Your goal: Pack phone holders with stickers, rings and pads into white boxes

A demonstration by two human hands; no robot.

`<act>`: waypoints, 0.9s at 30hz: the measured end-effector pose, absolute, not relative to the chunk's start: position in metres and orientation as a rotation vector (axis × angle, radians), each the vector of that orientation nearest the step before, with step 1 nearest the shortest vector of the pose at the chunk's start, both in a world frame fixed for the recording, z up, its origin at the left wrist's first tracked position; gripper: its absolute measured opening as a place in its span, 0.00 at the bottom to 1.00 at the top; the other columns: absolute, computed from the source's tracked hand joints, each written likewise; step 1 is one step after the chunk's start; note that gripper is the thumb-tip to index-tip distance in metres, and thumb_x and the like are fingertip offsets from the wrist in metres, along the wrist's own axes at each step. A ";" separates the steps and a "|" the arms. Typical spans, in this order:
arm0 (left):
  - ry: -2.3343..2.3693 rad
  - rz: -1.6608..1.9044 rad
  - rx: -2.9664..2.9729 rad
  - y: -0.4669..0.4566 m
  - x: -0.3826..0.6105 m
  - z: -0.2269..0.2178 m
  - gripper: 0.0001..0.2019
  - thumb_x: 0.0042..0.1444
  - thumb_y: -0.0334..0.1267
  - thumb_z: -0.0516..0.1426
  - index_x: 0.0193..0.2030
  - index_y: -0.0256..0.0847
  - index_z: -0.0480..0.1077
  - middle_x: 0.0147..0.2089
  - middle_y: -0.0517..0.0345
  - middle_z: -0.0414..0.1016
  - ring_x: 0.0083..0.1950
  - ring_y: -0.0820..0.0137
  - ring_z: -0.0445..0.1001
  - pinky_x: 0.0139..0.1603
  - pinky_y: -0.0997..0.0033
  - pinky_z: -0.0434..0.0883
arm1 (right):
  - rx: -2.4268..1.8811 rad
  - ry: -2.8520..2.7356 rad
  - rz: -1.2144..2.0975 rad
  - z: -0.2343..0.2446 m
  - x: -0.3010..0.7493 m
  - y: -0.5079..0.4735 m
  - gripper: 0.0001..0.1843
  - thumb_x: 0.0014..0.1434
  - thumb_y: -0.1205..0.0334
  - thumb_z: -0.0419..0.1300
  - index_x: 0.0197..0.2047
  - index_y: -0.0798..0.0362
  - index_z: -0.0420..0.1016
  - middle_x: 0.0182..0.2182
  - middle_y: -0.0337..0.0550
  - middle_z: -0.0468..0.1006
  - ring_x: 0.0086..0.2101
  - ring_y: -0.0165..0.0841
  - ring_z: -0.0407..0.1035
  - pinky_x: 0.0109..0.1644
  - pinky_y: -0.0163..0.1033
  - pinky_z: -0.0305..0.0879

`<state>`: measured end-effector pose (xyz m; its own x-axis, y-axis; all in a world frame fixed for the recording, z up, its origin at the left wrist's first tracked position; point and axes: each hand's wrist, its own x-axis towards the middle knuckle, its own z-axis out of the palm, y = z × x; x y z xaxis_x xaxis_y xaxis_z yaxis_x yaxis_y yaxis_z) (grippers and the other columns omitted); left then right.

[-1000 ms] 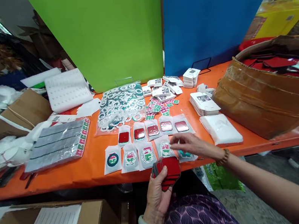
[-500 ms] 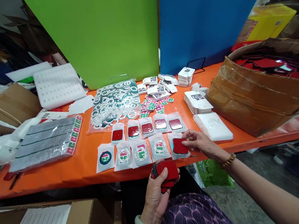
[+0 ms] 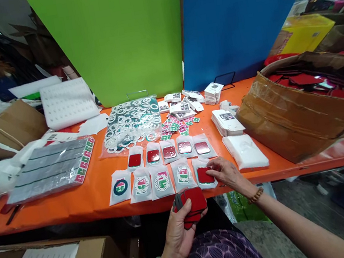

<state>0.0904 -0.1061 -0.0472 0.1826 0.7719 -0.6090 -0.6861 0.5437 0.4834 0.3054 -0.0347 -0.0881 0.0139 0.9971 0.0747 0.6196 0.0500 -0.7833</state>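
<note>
My left hand [image 3: 179, 229] is closed around a small fanned stack of red rounded square pieces [image 3: 194, 200], some with dark grey sides, just off the table's front edge. My right hand [image 3: 227, 174] pinches the right edge of a single red square piece [image 3: 205, 175]. That piece lies flat over a white pouch [image 3: 199, 163] at the right end of the front row. Left of it are pouches with printed pink-and-green stickers [image 3: 162, 180], one with a dark ring [image 3: 120, 187]. Behind is a row of pouches topped with red squares [image 3: 153, 156].
On the orange table [image 3: 94, 177] are a bag of ring stickers [image 3: 134, 120], loose stickers [image 3: 173, 125], white card stacks [image 3: 226, 122] and a white pouch stack [image 3: 245, 151]. A cardboard box of red pieces [image 3: 290, 126] stands right. Green [image 3: 117, 37] and blue panels [image 3: 232, 17] rise behind.
My right hand has brought the red square down and slightly left, so it now lies squarely on the pouch. The left hand keeps its stack. The view has shifted slightly.
</note>
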 end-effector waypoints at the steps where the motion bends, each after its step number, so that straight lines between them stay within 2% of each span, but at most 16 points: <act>1: 0.933 1.037 0.104 -0.106 0.090 -0.047 0.18 0.49 0.28 0.64 0.48 0.35 0.71 0.42 0.48 0.80 0.44 0.58 0.79 0.49 0.50 0.74 | -1.632 -1.696 0.692 -0.083 0.303 -0.039 0.10 0.54 0.58 0.60 0.39 0.53 0.73 0.35 0.47 0.72 0.34 0.38 0.69 0.42 0.45 0.65; 4: 0.939 1.052 0.090 -0.107 0.090 -0.048 0.20 0.48 0.27 0.64 0.50 0.36 0.70 0.42 0.48 0.80 0.43 0.58 0.79 0.48 0.50 0.75 | -1.580 -1.706 0.737 -0.064 0.287 -0.055 0.11 0.57 0.55 0.59 0.40 0.52 0.73 0.35 0.46 0.73 0.31 0.36 0.67 0.38 0.42 0.65; 9: 0.921 1.060 0.097 -0.109 0.084 -0.054 0.26 0.47 0.26 0.65 0.54 0.38 0.68 0.45 0.49 0.79 0.48 0.58 0.77 0.49 0.56 0.75 | -1.372 -1.661 1.320 -0.049 0.255 -0.072 0.10 0.56 0.55 0.61 0.39 0.50 0.73 0.26 0.38 0.70 0.28 0.31 0.64 0.31 0.35 0.60; 13: 0.911 1.067 0.118 -0.111 0.080 -0.055 0.26 0.47 0.28 0.66 0.54 0.39 0.68 0.45 0.49 0.79 0.49 0.58 0.77 0.49 0.58 0.75 | -1.322 -1.542 1.553 -0.050 0.246 -0.064 0.12 0.51 0.56 0.65 0.36 0.51 0.71 0.27 0.36 0.69 0.24 0.26 0.59 0.25 0.32 0.55; 17: 0.899 1.101 0.128 -0.110 0.076 -0.053 0.26 0.46 0.29 0.66 0.54 0.38 0.67 0.44 0.49 0.79 0.48 0.57 0.77 0.50 0.57 0.74 | -1.236 -1.409 1.772 -0.048 0.244 -0.048 0.14 0.47 0.56 0.67 0.32 0.52 0.67 0.20 0.31 0.63 0.20 0.23 0.54 0.21 0.29 0.48; 22: 0.889 1.124 0.082 -0.110 0.071 -0.055 0.25 0.48 0.28 0.65 0.53 0.37 0.66 0.43 0.49 0.79 0.46 0.57 0.78 0.50 0.54 0.74 | -1.302 -1.209 1.637 -0.049 0.245 -0.020 0.17 0.44 0.53 0.66 0.30 0.52 0.64 0.17 0.29 0.62 0.16 0.22 0.49 0.20 0.30 0.45; 27: 0.927 1.161 -0.019 -0.110 0.067 -0.052 0.21 0.49 0.26 0.62 0.51 0.36 0.67 0.40 0.49 0.80 0.45 0.57 0.79 0.50 0.52 0.74 | -1.436 -1.474 1.283 -0.065 0.237 0.000 0.09 0.46 0.59 0.61 0.27 0.52 0.64 0.20 0.33 0.65 0.22 0.27 0.59 0.26 0.33 0.56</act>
<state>0.0667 -0.1095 -0.0517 0.0853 0.7712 -0.6308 -0.7861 0.4411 0.4331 0.2367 0.0001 -0.0653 -0.1393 0.9787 -0.1507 0.2840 -0.1063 -0.9529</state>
